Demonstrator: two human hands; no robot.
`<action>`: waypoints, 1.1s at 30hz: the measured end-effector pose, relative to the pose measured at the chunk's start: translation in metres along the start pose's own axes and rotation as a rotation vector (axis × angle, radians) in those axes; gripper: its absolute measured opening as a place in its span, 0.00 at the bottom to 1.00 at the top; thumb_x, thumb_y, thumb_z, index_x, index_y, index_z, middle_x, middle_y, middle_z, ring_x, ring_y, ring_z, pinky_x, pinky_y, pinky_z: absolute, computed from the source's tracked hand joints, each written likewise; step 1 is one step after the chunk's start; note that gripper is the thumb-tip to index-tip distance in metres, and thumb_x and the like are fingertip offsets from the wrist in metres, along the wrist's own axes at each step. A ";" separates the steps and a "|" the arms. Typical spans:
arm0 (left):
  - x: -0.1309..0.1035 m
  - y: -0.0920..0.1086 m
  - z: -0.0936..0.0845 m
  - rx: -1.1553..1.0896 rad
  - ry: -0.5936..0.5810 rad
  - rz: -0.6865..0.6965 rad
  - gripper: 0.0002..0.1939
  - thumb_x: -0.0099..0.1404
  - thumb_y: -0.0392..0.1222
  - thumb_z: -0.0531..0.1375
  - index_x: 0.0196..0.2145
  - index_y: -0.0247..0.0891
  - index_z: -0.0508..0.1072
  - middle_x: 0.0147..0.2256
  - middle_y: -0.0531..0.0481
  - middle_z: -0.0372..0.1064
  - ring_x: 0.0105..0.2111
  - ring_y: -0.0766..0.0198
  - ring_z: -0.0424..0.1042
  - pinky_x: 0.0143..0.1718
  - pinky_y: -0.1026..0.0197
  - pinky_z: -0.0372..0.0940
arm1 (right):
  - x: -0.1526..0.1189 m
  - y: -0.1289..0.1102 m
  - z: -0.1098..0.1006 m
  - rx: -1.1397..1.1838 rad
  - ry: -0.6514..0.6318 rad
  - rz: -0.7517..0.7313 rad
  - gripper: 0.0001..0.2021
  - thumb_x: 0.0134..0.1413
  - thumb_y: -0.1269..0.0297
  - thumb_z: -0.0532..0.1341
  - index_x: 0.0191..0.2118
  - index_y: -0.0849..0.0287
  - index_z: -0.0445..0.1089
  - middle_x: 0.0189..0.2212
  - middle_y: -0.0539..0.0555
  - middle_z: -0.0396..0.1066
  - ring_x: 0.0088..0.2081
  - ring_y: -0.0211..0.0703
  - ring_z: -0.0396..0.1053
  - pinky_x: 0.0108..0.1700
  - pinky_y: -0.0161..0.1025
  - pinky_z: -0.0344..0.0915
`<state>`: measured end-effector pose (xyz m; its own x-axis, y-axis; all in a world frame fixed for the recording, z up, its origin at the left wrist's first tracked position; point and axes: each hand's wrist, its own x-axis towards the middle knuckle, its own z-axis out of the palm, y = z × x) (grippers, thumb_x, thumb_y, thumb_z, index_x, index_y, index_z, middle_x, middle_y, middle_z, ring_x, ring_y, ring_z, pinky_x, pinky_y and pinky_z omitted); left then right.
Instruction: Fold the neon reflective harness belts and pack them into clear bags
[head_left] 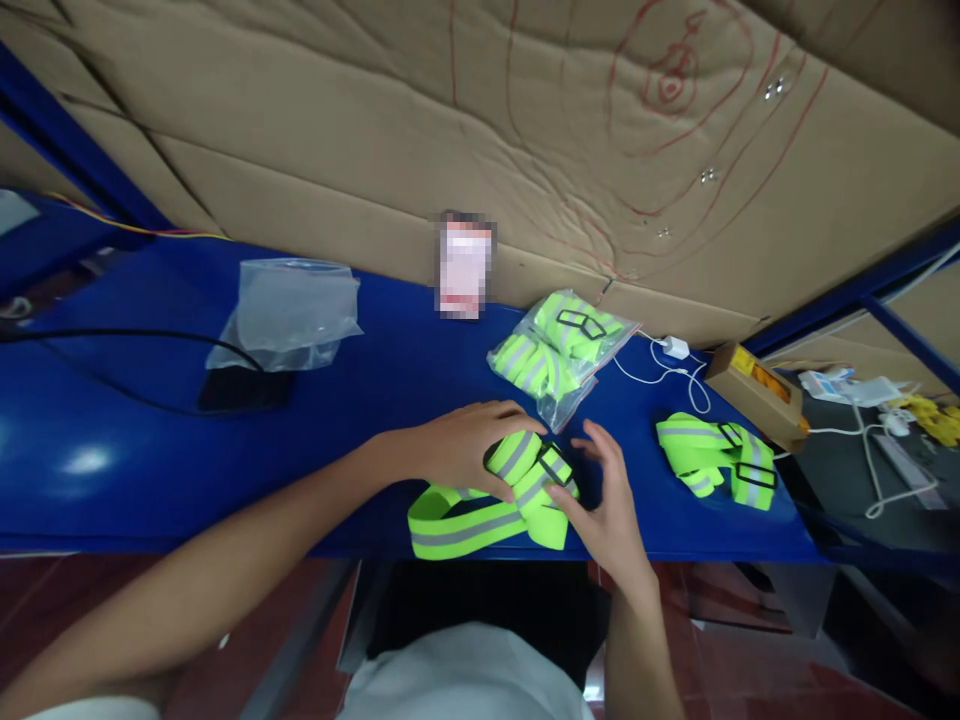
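A neon-yellow reflective strap point(469, 528) with grey stripes and a black buckle lies partly bundled near the front edge of the blue table point(390, 400). My left hand point(466, 448) is wrapped round the left side of the bundle. On its right side, my right hand point(604, 500) has thumb and fingers apart, the thumb at the bundle near the buckle. One strap loop hangs out to the left, below my left hand. Behind the hands sits a clear bag point(559, 350) with folded neon straps inside. Another neon strap point(716, 455) with black buckles lies to the right.
Clear plastic bags point(296, 310) and a dark flat object point(244, 390) with a black cable lie at left. A phone-like object point(463, 268) leans on the cardboard wall point(300, 130). A charger point(675, 347) and a cardboard box point(757, 395) are at right.
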<state>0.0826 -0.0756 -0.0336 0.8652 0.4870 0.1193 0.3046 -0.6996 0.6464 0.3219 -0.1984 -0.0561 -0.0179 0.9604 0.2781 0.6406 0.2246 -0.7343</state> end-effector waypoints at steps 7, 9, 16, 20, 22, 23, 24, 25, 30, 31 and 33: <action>0.007 0.002 0.005 -0.065 0.077 -0.191 0.38 0.57 0.58 0.71 0.60 0.45 0.68 0.56 0.45 0.72 0.55 0.48 0.73 0.55 0.52 0.65 | -0.022 0.004 0.008 -0.039 -0.091 0.030 0.52 0.54 0.48 0.71 0.75 0.43 0.38 0.73 0.61 0.46 0.72 0.69 0.48 0.68 0.71 0.55; 0.011 0.003 0.009 -0.144 0.134 -0.261 0.36 0.56 0.61 0.70 0.57 0.44 0.70 0.52 0.47 0.75 0.50 0.49 0.76 0.51 0.54 0.67 | -0.022 -0.002 0.011 -0.041 -0.080 0.016 0.53 0.54 0.48 0.71 0.75 0.42 0.36 0.74 0.61 0.42 0.73 0.70 0.44 0.69 0.71 0.53; 0.018 -0.007 0.009 -0.560 0.292 -0.422 0.30 0.57 0.64 0.69 0.47 0.37 0.76 0.39 0.48 0.78 0.38 0.56 0.76 0.36 0.61 0.67 | 0.010 -0.017 0.002 -0.160 -0.191 -0.055 0.41 0.60 0.53 0.67 0.73 0.39 0.47 0.73 0.56 0.47 0.71 0.67 0.51 0.64 0.68 0.63; 0.015 -0.015 0.001 -0.791 0.254 -0.421 0.32 0.65 0.70 0.58 0.40 0.35 0.78 0.36 0.46 0.78 0.37 0.56 0.76 0.38 0.58 0.69 | 0.061 -0.016 -0.014 -0.042 -0.290 -0.187 0.26 0.63 0.58 0.64 0.65 0.46 0.62 0.60 0.57 0.69 0.60 0.57 0.69 0.60 0.55 0.69; 0.014 -0.018 -0.003 -0.861 0.213 -0.413 0.40 0.68 0.75 0.47 0.39 0.34 0.79 0.35 0.44 0.79 0.38 0.54 0.77 0.42 0.54 0.71 | 0.085 -0.011 -0.020 0.089 -0.332 -0.144 0.22 0.60 0.55 0.67 0.58 0.49 0.68 0.51 0.54 0.76 0.50 0.52 0.75 0.53 0.49 0.72; 0.013 -0.020 -0.005 -0.868 0.201 -0.395 0.43 0.69 0.75 0.43 0.39 0.34 0.80 0.36 0.43 0.79 0.39 0.53 0.78 0.44 0.53 0.71 | 0.094 -0.008 -0.021 0.163 -0.348 -0.092 0.21 0.57 0.54 0.69 0.55 0.51 0.71 0.47 0.52 0.77 0.46 0.50 0.76 0.50 0.47 0.73; 0.012 -0.020 -0.007 -0.855 0.212 -0.363 0.44 0.69 0.76 0.41 0.42 0.34 0.80 0.38 0.43 0.80 0.41 0.52 0.78 0.48 0.51 0.71 | 0.101 -0.005 -0.021 0.245 -0.354 -0.024 0.21 0.55 0.53 0.71 0.52 0.52 0.72 0.43 0.51 0.78 0.43 0.49 0.76 0.48 0.45 0.73; 0.011 -0.020 -0.009 -0.828 0.245 -0.318 0.44 0.69 0.75 0.41 0.46 0.35 0.79 0.42 0.42 0.80 0.45 0.51 0.77 0.52 0.50 0.70 | 0.105 -0.001 -0.019 0.334 -0.348 0.055 0.21 0.52 0.53 0.72 0.50 0.53 0.73 0.41 0.50 0.78 0.41 0.47 0.76 0.46 0.44 0.73; 0.006 -0.012 -0.018 -0.675 0.281 -0.035 0.44 0.63 0.64 0.65 0.69 0.47 0.58 0.66 0.43 0.61 0.67 0.46 0.61 0.65 0.47 0.61 | 0.099 0.005 0.000 0.760 -0.298 0.489 0.25 0.45 0.55 0.75 0.50 0.54 0.74 0.39 0.51 0.80 0.36 0.49 0.77 0.38 0.43 0.75; 0.005 -0.011 -0.019 -0.656 0.243 -0.010 0.46 0.61 0.59 0.69 0.70 0.49 0.56 0.68 0.43 0.58 0.68 0.46 0.59 0.66 0.47 0.61 | 0.097 0.004 0.003 0.823 -0.314 0.553 0.26 0.44 0.55 0.75 0.50 0.54 0.74 0.39 0.52 0.80 0.35 0.50 0.78 0.36 0.43 0.75; 0.003 -0.010 -0.019 -0.650 0.192 -0.004 0.49 0.60 0.49 0.72 0.71 0.51 0.52 0.68 0.43 0.58 0.68 0.46 0.59 0.66 0.47 0.62 | 0.095 0.004 0.004 0.920 -0.375 0.644 0.27 0.44 0.55 0.74 0.52 0.53 0.73 0.40 0.53 0.81 0.32 0.50 0.78 0.30 0.43 0.75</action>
<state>0.0750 -0.0572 -0.0252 0.7605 0.6150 0.2084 -0.0453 -0.2699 0.9618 0.3194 -0.1053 -0.0353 -0.2166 0.8938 -0.3926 -0.1766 -0.4314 -0.8847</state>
